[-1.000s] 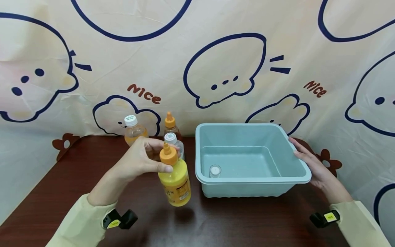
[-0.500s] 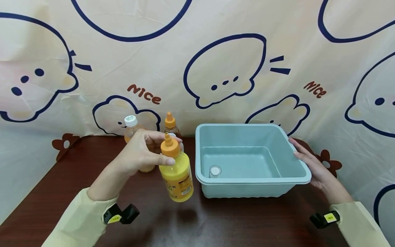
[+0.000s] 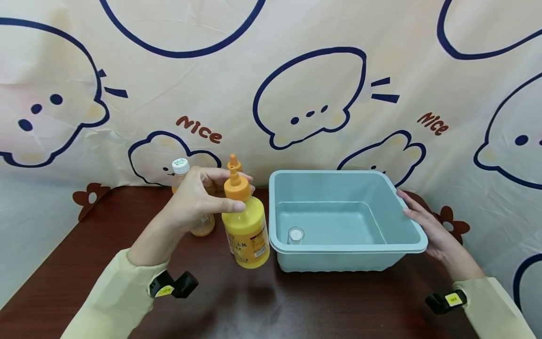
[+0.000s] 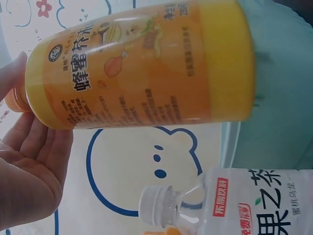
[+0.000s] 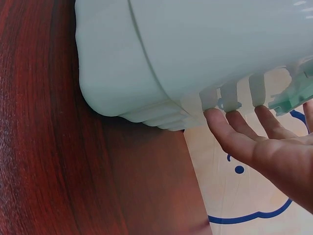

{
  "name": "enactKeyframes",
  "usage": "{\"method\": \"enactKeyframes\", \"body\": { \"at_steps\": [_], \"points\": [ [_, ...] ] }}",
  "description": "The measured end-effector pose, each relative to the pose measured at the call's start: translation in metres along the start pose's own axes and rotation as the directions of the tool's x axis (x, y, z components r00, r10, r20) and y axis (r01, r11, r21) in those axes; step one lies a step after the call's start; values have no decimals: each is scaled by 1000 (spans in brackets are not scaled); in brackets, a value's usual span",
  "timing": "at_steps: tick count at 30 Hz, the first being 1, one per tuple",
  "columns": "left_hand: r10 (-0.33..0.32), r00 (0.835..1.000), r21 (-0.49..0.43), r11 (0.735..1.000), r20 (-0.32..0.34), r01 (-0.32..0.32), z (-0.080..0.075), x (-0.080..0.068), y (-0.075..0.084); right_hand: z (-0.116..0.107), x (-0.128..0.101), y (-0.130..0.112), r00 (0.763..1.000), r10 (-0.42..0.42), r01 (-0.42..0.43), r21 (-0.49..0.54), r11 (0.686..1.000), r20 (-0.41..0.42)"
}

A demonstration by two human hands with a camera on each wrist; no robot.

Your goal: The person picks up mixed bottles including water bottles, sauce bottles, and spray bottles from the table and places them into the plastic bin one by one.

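My left hand (image 3: 190, 200) grips a yellow squeeze bottle (image 3: 245, 230) at its neck, just under the orange nozzle cap. The bottle hangs over the table, left of a pale blue-green plastic bin (image 3: 347, 256); its orange label (image 4: 127, 68) fills much of the left wrist view. At the bin's right end is my right hand (image 3: 429, 230), resting against the rim. In the right wrist view its extended fingers (image 5: 230, 134) touch the bin's outer side. Inside the bin, near its front left corner, sits a small clear container (image 3: 295, 235) with a white round top.
Behind my left hand stand a white-capped bottle (image 3: 180, 167) with orange-tinted contents and an orange-tipped squeeze bottle (image 3: 234, 162). A clear drink bottle (image 4: 234, 205) shows in the left wrist view. A patterned cloth (image 3: 309, 84) hangs behind the dark wooden table (image 3: 322, 306).
My left hand has lifted the yellow squeeze bottle slightly up and to the right in the head view, now covering the white-capped clear bottle behind it. The right hand and bin stay put.
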State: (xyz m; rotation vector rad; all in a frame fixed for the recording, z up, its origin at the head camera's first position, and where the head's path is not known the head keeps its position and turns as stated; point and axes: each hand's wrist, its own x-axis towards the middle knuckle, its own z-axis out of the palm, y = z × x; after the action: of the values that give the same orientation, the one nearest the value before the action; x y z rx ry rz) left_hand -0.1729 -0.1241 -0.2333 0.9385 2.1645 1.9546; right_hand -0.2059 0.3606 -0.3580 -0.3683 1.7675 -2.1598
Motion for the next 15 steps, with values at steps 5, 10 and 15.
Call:
{"method": "enactKeyframes", "body": {
  "at_steps": [5,10,15],
  "points": [
    [5,1000,27,1000,-25,-4,2,7,4,0,-1,0,1000,3,-3,2,1000,0],
    [21,999,26,999,-38,-20,4,15,9,0,-1,0,1000,8,-8,-2,1000,-8],
    [19,998,34,999,-59,-17,6,19,12,0,-1,-1,1000,6,-6,-20,1000,-10]
  ]
}}
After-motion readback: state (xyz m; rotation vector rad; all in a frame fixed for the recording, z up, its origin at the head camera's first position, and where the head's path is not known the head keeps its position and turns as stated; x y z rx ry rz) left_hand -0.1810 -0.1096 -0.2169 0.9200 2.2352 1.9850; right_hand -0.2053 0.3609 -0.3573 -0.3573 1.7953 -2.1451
